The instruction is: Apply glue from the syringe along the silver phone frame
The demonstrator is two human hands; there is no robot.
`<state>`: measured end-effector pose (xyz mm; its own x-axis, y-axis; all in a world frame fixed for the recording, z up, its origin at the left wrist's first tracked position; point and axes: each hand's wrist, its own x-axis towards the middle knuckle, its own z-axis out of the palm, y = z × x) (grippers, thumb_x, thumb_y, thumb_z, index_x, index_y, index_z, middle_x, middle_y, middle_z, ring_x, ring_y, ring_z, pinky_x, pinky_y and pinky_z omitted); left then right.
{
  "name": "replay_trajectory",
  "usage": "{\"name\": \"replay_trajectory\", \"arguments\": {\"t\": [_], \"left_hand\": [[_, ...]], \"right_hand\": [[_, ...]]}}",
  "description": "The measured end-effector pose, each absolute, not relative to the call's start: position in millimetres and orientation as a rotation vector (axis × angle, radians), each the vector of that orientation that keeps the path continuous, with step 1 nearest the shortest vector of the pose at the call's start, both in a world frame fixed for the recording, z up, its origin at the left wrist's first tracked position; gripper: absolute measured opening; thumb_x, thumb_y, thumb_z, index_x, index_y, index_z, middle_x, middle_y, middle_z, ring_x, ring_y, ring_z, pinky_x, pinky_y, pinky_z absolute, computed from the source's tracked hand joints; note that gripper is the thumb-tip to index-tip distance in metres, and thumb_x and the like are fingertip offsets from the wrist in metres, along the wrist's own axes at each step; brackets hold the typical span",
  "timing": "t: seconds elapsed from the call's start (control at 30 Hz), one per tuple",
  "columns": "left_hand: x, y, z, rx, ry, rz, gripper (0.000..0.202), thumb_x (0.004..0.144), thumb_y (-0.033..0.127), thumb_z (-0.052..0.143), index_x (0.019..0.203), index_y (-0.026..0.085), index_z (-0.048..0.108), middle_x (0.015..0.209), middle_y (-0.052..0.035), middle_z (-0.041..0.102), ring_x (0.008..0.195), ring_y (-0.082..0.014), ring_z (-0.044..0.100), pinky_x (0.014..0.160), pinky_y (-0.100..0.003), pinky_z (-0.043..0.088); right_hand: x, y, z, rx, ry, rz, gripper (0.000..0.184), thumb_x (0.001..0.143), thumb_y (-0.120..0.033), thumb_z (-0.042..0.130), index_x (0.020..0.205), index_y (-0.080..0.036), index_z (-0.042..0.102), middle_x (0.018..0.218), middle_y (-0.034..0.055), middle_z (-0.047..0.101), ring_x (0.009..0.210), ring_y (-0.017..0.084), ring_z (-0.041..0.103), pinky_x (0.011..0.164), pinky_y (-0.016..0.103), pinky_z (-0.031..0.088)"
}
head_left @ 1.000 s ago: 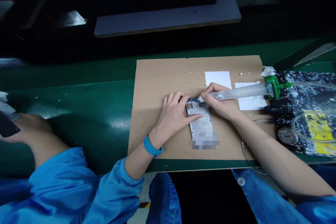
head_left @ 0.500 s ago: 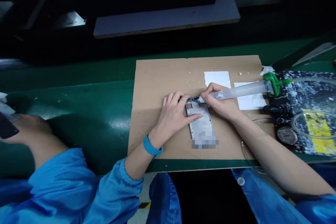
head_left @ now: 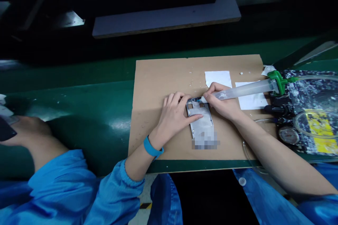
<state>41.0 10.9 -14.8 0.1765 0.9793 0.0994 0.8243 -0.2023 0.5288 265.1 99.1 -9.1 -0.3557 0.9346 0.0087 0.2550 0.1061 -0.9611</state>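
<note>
A flat silvery metal phone frame [head_left: 201, 119] lies on a brown cardboard sheet [head_left: 158, 77], its lower end covered by a pixelated patch. My left hand [head_left: 174, 112] steadies it, with the thumb across its face and the index finger at its top left corner. In my right hand [head_left: 221, 102] is a translucent dispensing syringe [head_left: 245, 89] with a green cap [head_left: 276, 82], gripped like a pen near its tip. The syringe's nozzle points left and meets the dark upper part of the frame. Whether any fluid comes out is too small to see.
White papers [head_left: 218, 78] lie behind and right of my right hand. On the right stand a speckled dispenser unit [head_left: 317, 95], its pressure gauge [head_left: 288, 135] and clear tubing [head_left: 245, 147]. Another person's hand [head_left: 29, 130] is at far left. A shelf board [head_left: 166, 19] overhangs the back.
The syringe has shifted slightly to the right, its green-capped end most visibly. My left hand and the phone frame stay in place.
</note>
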Motion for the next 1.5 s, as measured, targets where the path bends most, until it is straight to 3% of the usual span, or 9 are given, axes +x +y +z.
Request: {"name": "replay_trajectory", "arguments": {"t": [0.23, 0.33, 0.5, 0.6, 0.67, 0.8, 0.93, 1.07, 1.5], "left_hand": [[43, 6, -16, 2.109, 1.697, 0.59, 0.092, 0.097, 0.09, 0.079, 0.163, 0.026, 0.066, 0.155, -0.0153, 0.07, 0.145, -0.0402, 0.064, 0.126, -0.058, 0.052], [45, 2, -18, 2.164, 1.633, 0.569, 0.114, 0.095, 0.093, 0.078, 0.183, 0.028, 0.045, 0.184, -0.0177, 0.051, 0.169, -0.0431, 0.05, 0.14, -0.062, 0.042], [15, 15, -27, 1.883, 2.158, 1.127, 0.1, 0.111, 0.076, 0.071, 0.187, 0.027, 0.026, 0.194, -0.0221, 0.029, 0.18, -0.0411, 0.037, 0.138, -0.062, 0.048], [-8, 24, -25, 1.817, 2.273, 1.313, 0.066, 0.118, 0.061, 0.068, 0.169, 0.023, 0.051, 0.172, -0.0219, 0.058, 0.164, -0.0351, 0.058, 0.13, -0.055, 0.056], [-10, 26, -24, 1.95, 2.13, 1.264, 0.035, 0.118, 0.053, 0.07, 0.132, 0.021, 0.071, 0.132, -0.0152, 0.078, 0.128, -0.0291, 0.076, 0.11, -0.045, 0.064], [13, 18, -28, 2.307, 1.686, 0.923, 0.041, 0.113, 0.045, 0.075, 0.081, 0.024, 0.062, 0.076, -0.0011, 0.067, 0.075, -0.0184, 0.069, 0.078, -0.032, 0.057], [31, 12, -28, 2.322, 1.775, 0.667, 0.019, 0.112, 0.041, 0.078, 0.116, 0.022, 0.079, 0.09, -0.0033, 0.079, 0.085, -0.023, 0.078, 0.085, -0.036, 0.061], [29, 15, -20, 2.298, 1.844, 0.573, 0.049, 0.115, 0.039, 0.074, 0.161, 0.022, 0.07, 0.105, -0.0068, 0.083, 0.098, -0.0277, 0.082, 0.096, -0.041, 0.065], [-56, 44, -24, 1.903, 2.337, 0.617, 0.029, 0.111, 0.045, 0.075, 0.13, 0.023, 0.081, 0.094, -0.0036, 0.071, 0.091, -0.0218, 0.071, 0.087, -0.034, 0.059]], "right_hand": [[269, 98, -20, -1.17, -1.577, 1.162, 0.027, 0.093, -0.04, 0.081, 0.077, -0.029, 0.062, 0.058, -0.005, 0.059, 0.051, 0.016, 0.045, 0.056, 0.033, 0.036], [272, 97, -25, -1.177, -1.518, 1.077, 0.026, 0.094, -0.04, 0.084, 0.078, -0.03, 0.066, 0.058, -0.004, 0.06, 0.05, 0.017, 0.047, 0.055, 0.035, 0.037], [269, 98, -30, -1.128, -1.361, 0.974, 0.027, 0.094, -0.041, 0.085, 0.075, -0.031, 0.067, 0.056, -0.002, 0.059, 0.049, 0.021, 0.05, 0.054, 0.039, 0.039], [268, 101, -29, -1.117, -1.298, 0.892, 0.029, 0.094, -0.043, 0.083, 0.074, -0.031, 0.065, 0.058, -0.0026, 0.059, 0.053, 0.022, 0.054, 0.058, 0.04, 0.043], [269, 104, -26, -1.14, -1.269, 0.842, 0.029, 0.094, -0.044, 0.082, 0.074, -0.031, 0.065, 0.061, -0.0022, 0.06, 0.057, 0.023, 0.057, 0.062, 0.04, 0.046], [268, 109, -17, -1.161, -1.214, 0.815, 0.028, 0.091, -0.045, 0.081, 0.074, -0.03, 0.064, 0.064, -0.0005, 0.062, 0.062, 0.024, 0.062, 0.067, 0.041, 0.051], [266, 111, -8, -1.166, -1.197, 0.821, 0.026, 0.087, -0.044, 0.079, 0.072, -0.03, 0.063, 0.068, 0.0023, 0.067, 0.067, 0.025, 0.064, 0.069, 0.041, 0.053], [264, 111, -3, -1.161, -1.176, 0.83, 0.026, 0.087, -0.046, 0.077, 0.071, -0.03, 0.064, 0.07, 0.0031, 0.068, 0.071, 0.026, 0.063, 0.069, 0.04, 0.053], [283, 140, -8, -1.295, -1.14, 0.824, 0.032, 0.078, -0.033, 0.068, 0.061, -0.03, 0.041, 0.061, -0.0022, 0.044, 0.063, 0.02, 0.045, 0.062, 0.037, 0.035]]}}
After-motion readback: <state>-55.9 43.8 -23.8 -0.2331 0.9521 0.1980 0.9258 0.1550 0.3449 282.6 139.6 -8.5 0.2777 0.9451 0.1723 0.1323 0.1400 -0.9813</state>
